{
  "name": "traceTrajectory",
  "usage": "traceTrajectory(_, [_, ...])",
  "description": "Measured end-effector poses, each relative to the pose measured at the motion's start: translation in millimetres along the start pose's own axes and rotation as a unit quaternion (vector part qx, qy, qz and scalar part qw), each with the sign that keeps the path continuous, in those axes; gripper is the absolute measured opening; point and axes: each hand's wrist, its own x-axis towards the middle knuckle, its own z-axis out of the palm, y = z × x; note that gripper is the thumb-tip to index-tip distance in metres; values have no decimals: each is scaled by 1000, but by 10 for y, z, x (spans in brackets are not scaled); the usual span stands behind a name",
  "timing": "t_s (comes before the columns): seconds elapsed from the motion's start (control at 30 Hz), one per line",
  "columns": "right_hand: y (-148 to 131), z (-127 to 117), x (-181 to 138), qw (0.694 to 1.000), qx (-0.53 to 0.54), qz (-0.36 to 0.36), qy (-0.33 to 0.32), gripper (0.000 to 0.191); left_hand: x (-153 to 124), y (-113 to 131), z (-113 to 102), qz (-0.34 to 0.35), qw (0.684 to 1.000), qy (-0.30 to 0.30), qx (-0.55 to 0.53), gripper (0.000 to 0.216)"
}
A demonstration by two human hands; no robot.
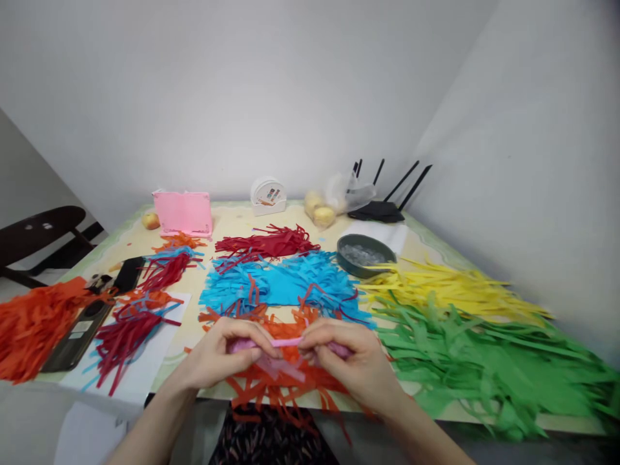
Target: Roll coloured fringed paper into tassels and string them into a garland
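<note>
Both hands pinch one piece of pink tissue paper [285, 343], held over the front edge of the table. My left hand [232, 349] is closed on its left end, and my right hand [346, 355] is closed on the right end. A short twisted stretch shows between the fingertips, with loose pink strips hanging below. Under the hands lies orange fringed paper [271, 391], some of its strips drooping off the table edge. Just behind it is blue fringed paper [283, 284], and farther back is red fringed paper [268, 244].
Yellow [436, 287] and green fringed paper [504, 361] cover the right side. A dark round bowl [366, 255] stands behind them, near a router [380, 210]. At left are a phone [77, 336], orange fringes [33, 323] and mixed tassels [128, 336]. A pink case [184, 213] stands at the back.
</note>
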Motion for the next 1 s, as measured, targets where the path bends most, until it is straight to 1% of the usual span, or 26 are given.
traceTrajectory(0.07, [-26,5,1,992,-87,-90,-23,29,11,83,-36,10,995,-6,97,16])
traceTrajectory(0.13, [-42,7,-9,978,-133,-153,-50,31,48,140,-39,21,984,-14,178,18])
traceTrajectory(0.2, [-51,-7,-22,966,-164,-190,-66,32,95,140,-23,35,967,-45,247,15])
traceTrajectory(0.23, [-56,-25,-25,963,-174,-194,-74,32,113,119,-15,48,957,-49,283,14])
traceTrajectory(0.27, [-61,-48,-22,964,-179,-178,-83,31,123,86,-11,69,942,-37,325,15])
traceTrajectory(0.3, [-65,-77,-12,971,-174,-140,-91,31,123,47,-11,97,923,-15,372,17])
traceTrajectory(0.37, [-66,-132,33,986,-131,-22,-102,32,97,-36,-23,167,871,24,462,21])
traceTrajectory(0.4, [-59,-149,66,988,-96,39,-111,32,74,-73,-32,206,842,30,498,24])
traceTrajectory(0.43, [-45,-153,100,986,-56,91,-125,31,48,-104,-42,245,813,26,528,27])
traceTrajectory(0.5, [3,-117,162,970,37,165,-173,28,-5,-151,-56,314,760,11,569,29])
traceTrajectory(0.53, [34,-79,183,958,83,191,-197,28,-27,-169,-60,340,739,11,581,29])
traceTrajectory(0.57, [66,-33,196,946,128,213,-209,28,-45,-187,-63,358,726,19,587,29])
traceTrajectory(0.6, [96,17,199,935,170,230,-208,28,-57,-207,-63,363,721,29,589,29])
traceTrajectory(0.63, [123,68,196,928,206,241,-196,28,-63,-228,-62,360,724,42,587,30])
traceTrajectory(0.7, [154,154,179,922,252,249,-157,27,-61,-273,-56,342,741,80,572,33])
traceTrajectory(0.77, [152,212,163,922,263,251,-134,27,-46,-313,-45,324,760,133,548,33])
traceTrajectory(0.83, [121,245,157,924,261,249,-131,27,-27,-338,-32,311,774,180,522,29])
traceTrajectory(0.93, [45,277,160,923,267,246,-131,27,-5,-369,2,298,785,216,499,26])
traceTrajectory(1.0, [0,296,167,924,274,239,-114,26,15,-396,43,294,794,241,475,24])
